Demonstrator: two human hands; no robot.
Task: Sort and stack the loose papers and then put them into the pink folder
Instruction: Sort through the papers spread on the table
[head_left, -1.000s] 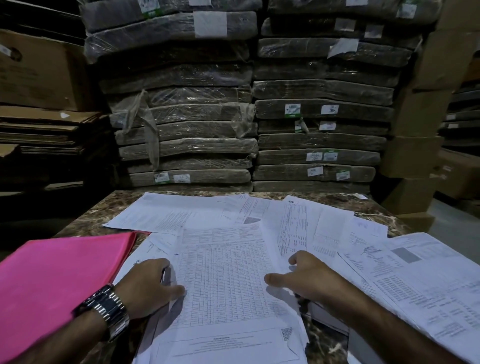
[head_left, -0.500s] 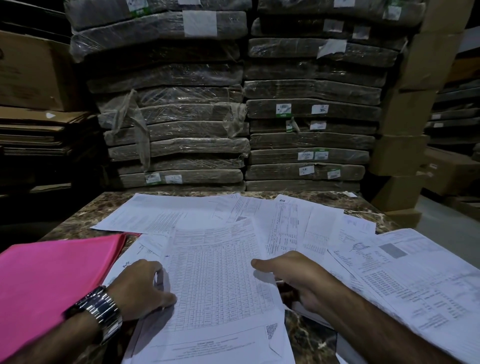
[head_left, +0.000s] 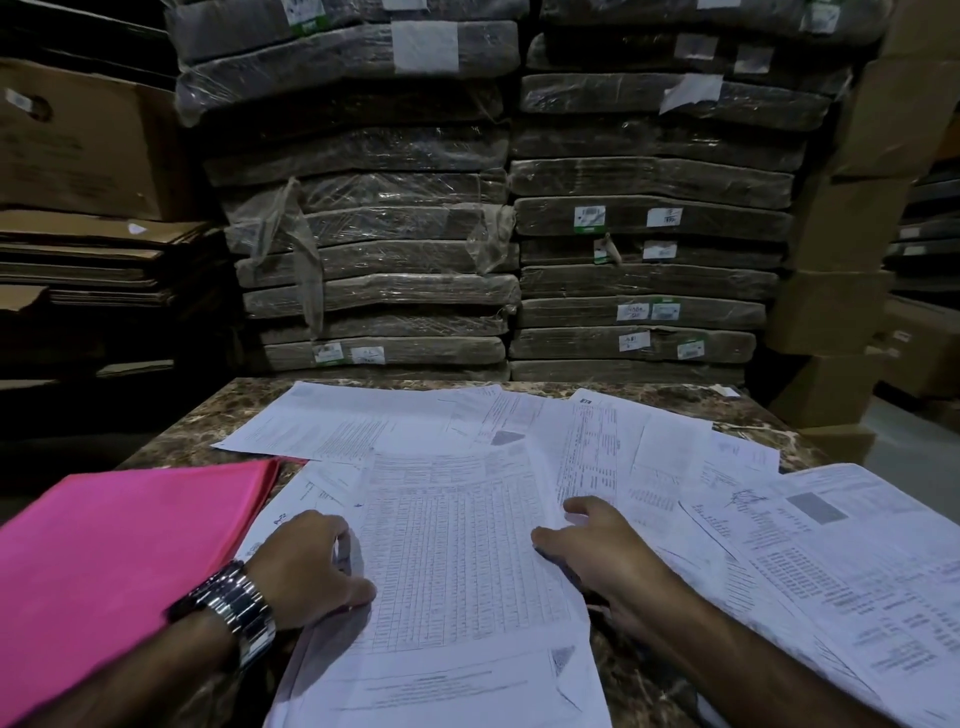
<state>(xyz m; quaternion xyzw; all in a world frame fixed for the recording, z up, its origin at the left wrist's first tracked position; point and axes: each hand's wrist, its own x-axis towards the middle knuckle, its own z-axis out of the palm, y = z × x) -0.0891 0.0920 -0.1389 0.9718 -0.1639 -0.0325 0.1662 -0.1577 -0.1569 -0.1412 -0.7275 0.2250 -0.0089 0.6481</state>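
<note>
Little has shifted since half a second ago: both hands remain at the sides of the gridded sheet (head_left: 457, 561), though the right forefinger now shows, stretched forward. Left hand (head_left: 306, 566), wearing a metal wristwatch (head_left: 234, 608), grips the sheet's left edge, fingers curled, thumb pressed on its face. Right hand (head_left: 602, 556) rests relaxed at the right edge, thumb and forefinger extended; the other fingers cannot be made out. Loose papers (head_left: 649, 457) lie overlapped and fanned around this sheet across the marbled tabletop (head_left: 249, 410). Pink folder (head_left: 119, 545) lies closed at the left, just beside the papers. Beyond stand plastic-wrapped bundles (head_left: 644, 218), flanked by flattened cardboard (head_left: 88, 260) and cardboard boxes (head_left: 841, 312).
</note>
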